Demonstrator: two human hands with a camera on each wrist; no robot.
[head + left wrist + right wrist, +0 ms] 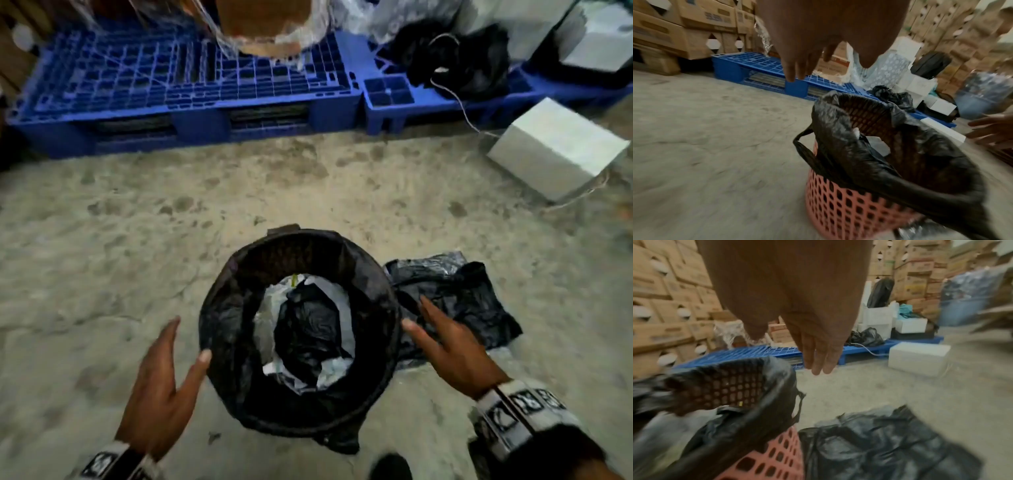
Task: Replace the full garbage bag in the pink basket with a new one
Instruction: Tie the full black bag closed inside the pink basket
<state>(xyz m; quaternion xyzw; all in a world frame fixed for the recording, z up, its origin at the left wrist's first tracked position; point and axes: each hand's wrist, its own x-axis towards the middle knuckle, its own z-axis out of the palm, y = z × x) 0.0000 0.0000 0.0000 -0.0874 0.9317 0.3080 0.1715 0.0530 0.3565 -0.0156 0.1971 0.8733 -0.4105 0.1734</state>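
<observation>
The pink basket [840,209] stands on the concrete floor, lined with a black garbage bag [226,329] folded over its rim. Inside lie white and black crumpled waste [308,329]. A spare black bag [455,301] lies flat on the floor just right of the basket, also in the right wrist view [890,444]. My left hand [171,370] hovers beside the basket's left rim, fingers straight, holding nothing. My right hand [442,335] hovers at the right rim above the spare bag, fingers spread, empty. Both hands [807,53] [813,344] appear open from the wrists.
Blue plastic pallets [191,89] run along the far side, carrying a wrapped cardboard box [267,24] and black bags [455,58]. A white box [555,147] sits on the floor at the right with a cable. Stacked cartons [663,288] fill the background.
</observation>
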